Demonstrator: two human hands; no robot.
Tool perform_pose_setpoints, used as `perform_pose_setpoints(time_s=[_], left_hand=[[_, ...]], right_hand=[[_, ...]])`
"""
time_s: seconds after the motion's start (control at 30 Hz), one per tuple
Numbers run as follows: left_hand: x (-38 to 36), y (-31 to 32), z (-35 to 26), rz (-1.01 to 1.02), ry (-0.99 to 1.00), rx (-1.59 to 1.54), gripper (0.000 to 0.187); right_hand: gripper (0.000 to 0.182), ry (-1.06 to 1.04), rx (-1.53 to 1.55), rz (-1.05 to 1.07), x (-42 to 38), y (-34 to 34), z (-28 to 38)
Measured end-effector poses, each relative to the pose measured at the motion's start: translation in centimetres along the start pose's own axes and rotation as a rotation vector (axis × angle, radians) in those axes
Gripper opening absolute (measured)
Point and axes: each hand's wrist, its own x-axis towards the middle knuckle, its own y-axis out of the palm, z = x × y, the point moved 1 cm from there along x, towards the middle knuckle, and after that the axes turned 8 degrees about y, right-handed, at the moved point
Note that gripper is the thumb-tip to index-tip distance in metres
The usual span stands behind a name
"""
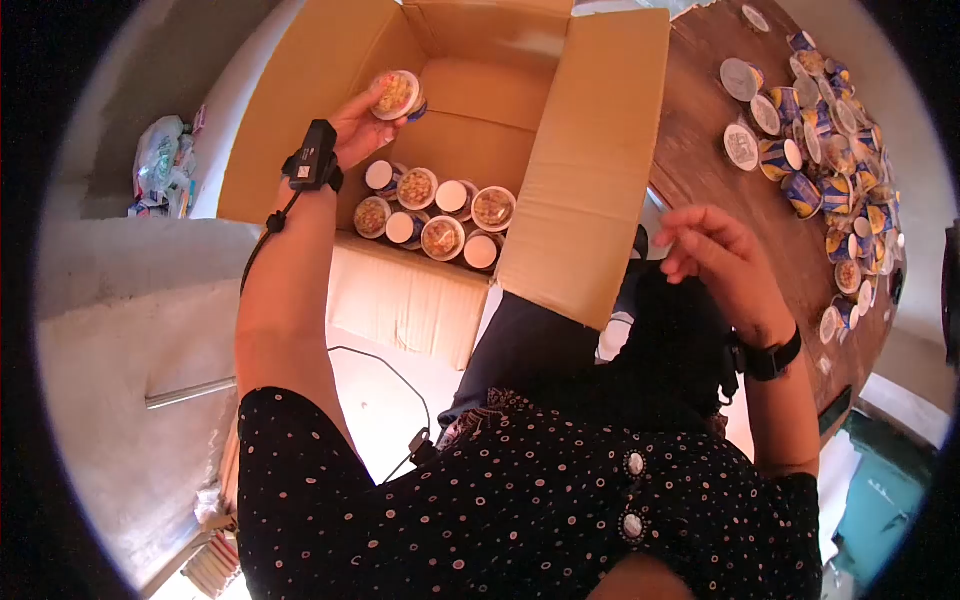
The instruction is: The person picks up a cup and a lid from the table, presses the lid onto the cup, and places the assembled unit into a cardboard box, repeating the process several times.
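My left hand (363,130) is closed on a small clear-topped cup (397,93) of snacks, held over the open cardboard box (590,150). Inside the box, along its near side, several cups (440,238) stand in two rows, some showing white ends and others showing the snack through clear lids. My right hand (712,245) hangs beside the box's right flap, close to the table's edge, its fingers curled apart with nothing visible in them.
On the brown wooden table (700,90) at the right lies a large heap of blue-and-white cups (840,170). A plastic bag (160,160) is at the far left. A black cable (400,375) hangs below the box.
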Motion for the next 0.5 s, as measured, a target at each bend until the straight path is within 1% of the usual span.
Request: perform_pose_setpoints(time_s=[0.07, 0.1, 0.17, 0.2, 0.23, 0.3, 0.33, 0.37, 0.4, 0.43, 0.47, 0.5], left_hand=[[1.9, -2.4, 0.8, 0.108, -0.108, 0.201, 0.040], [2.0, -2.5, 1.0, 0.102, -0.123, 0.204, 0.040], [2.3, -2.7, 1.2, 0.060, -0.263, 0.434, 0.044], [3.3, -5.0, 2.0, 0.067, -0.323, 0.513, 0.047], [3.5, -5.3, 2.1, 0.066, -0.333, 0.518, 0.047], [3.9, -5.8, 2.5, 0.119, -0.458, 0.616, 0.047], [4.5, -6.7, 3.0, 0.252, -0.437, 0.528, 0.047], [5.2, -7.7, 3.3, 0.256, -0.442, 0.529, 0.047], [5.3, -7.6, 3.0, 0.098, -0.492, 0.664, 0.047], [5.2, -7.5, 2.8, -0.065, -0.539, 0.796, 0.048], [5.1, -7.2, 2.7, -0.067, -0.544, 0.797, 0.048], [5.0, -7.2, 2.6, 0.115, -0.414, 0.968, 0.049]], right_hand=[[0.023, 0.053, 0.017, -0.025, -0.1, -1.0, -1.5], [0.023, 0.062, 0.038, -0.003, 0.1, -1.5, -2.5], [0.023, 0.076, 0.073, 0.020, 0.6, -1.8, -4.1], [0.023, 0.088, 0.071, 0.017, 0.8, -1.8, -4.7], [0.022, 0.100, 0.067, 0.013, 1.1, -1.9, -5.2], [0.022, 0.084, 0.083, 0.032, 1.7, -2.2, -5.4], [0.022, 0.098, 0.123, 0.024, 1.8, -2.2, -5.3], [0.021, 0.110, 0.160, 0.016, 2.1, -2.3, -5.3], [0.021, 0.112, 0.164, 0.013, 2.3, -2.6, -5.4], [0.022, 0.096, 0.236, 0.033, 2.4, -2.8, -5.5], [0.022, 0.081, 0.308, 0.054, 2.6, -2.9, -5.6], [0.022, 0.085, 0.311, 0.058, 2.7, -2.9, -5.7]])
